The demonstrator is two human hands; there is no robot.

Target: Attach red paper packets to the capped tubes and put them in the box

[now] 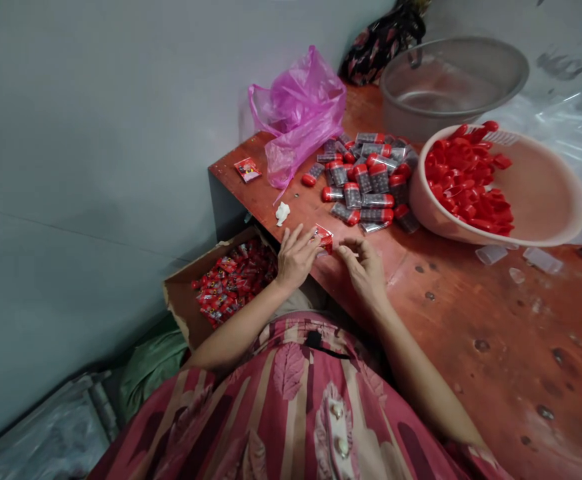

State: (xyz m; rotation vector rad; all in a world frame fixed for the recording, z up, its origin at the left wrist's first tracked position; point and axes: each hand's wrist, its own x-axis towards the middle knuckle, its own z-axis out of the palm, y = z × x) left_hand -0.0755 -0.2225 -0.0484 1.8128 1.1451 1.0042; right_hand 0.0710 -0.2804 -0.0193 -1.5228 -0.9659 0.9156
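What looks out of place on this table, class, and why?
The white scrap, crumpled and alone near the table's edge, beyond the left hand. Some clear pieces also look stray: they lie loose outside the pink bowl.

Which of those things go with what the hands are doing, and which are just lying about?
Seem to belong:
red printed piece at the left hand
red-capped clear tubes
small red packages in the cardboard box
red plastic parts in the pale pink bowl

Probably just lying about:
bright pink plastic bag
white scrap
dark patterned bag
grey metal basin
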